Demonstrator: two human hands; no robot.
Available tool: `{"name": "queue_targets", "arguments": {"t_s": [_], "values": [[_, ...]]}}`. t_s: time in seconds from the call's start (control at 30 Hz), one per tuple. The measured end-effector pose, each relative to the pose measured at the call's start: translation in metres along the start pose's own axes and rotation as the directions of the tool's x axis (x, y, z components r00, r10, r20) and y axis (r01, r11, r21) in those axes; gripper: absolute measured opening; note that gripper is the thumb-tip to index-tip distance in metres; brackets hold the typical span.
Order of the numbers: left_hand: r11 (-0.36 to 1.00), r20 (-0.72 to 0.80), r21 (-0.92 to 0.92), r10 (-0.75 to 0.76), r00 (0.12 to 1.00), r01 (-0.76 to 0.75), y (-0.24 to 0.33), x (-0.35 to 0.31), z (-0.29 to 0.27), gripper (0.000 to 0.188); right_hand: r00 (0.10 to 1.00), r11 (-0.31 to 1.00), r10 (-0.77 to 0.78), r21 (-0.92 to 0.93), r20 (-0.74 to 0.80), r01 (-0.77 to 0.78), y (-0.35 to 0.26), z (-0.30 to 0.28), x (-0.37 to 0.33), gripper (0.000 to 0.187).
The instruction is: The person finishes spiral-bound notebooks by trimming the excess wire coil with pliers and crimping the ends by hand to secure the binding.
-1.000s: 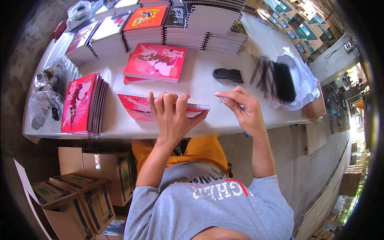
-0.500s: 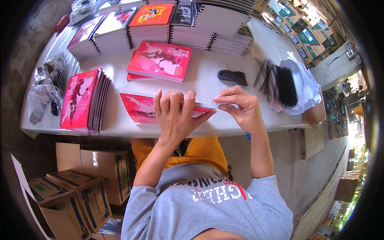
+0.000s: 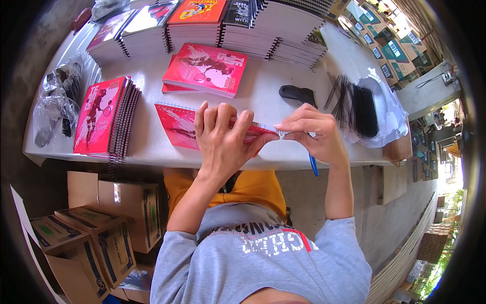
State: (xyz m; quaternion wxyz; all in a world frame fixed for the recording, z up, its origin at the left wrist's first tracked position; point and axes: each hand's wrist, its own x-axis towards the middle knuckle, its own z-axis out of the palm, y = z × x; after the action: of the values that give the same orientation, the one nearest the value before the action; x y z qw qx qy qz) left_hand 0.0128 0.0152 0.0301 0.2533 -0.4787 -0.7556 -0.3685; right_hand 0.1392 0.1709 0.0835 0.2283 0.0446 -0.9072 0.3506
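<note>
My left hand (image 3: pixel 223 139) grips a pink notebook (image 3: pixel 174 125), standing it on edge near the table's front, with the thumb on the near side and the fingers over the top. At the notebook's right end, my right hand (image 3: pixel 319 134) pinches the end of a spiral binding coil (image 3: pixel 282 135) against the punched edge. How far the coil runs through the holes is hidden by the fingers. Below the right palm sticks out a blue handle (image 3: pixel 314 165); the rest of that tool is covered. Two pink notebooks (image 3: pixel 205 71) lie stacked just beyond.
Left stands a stack of coil-bound pink notebooks (image 3: pixel 101 116), beside a plastic bag (image 3: pixel 58 101). Tall notebook stacks (image 3: pixel 197 35) line the back. Right are a black curved object (image 3: pixel 297 94) and loose black coils (image 3: pixel 362 111) on white wrapping. Cardboard boxes (image 3: pixel 106 238) sit at lower left.
My right hand has shifted slightly right and still pinches the coil end. The blue handle shows more below it. My left hand keeps its grip, and the notebook tilts a little differently.
</note>
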Motion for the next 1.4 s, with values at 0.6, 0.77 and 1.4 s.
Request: {"name": "queue_targets", "arguments": {"t_s": [0.6,0.77,1.4], "values": [[0.997,-0.156,0.053,0.06,0.986,-0.052,-0.02,-0.023,-0.006,0.045,0.987,0.991,0.13,0.04,-0.089,-0.127,-0.021,0.012,-0.013,0.016],[0.99,-0.287,0.099,0.122,0.95,-0.097,-0.017,-0.022,0.001,0.047,0.918,0.904,0.372,0.172,0.134,-0.392,-0.023,0.0,-0.011,0.018],[0.996,-0.168,-0.088,0.013,0.986,-0.029,-0.006,-0.024,-0.005,0.053,0.956,0.474,-0.002,0.842,-0.293,0.259,0.082,0.01,-0.02,0.029]]}}
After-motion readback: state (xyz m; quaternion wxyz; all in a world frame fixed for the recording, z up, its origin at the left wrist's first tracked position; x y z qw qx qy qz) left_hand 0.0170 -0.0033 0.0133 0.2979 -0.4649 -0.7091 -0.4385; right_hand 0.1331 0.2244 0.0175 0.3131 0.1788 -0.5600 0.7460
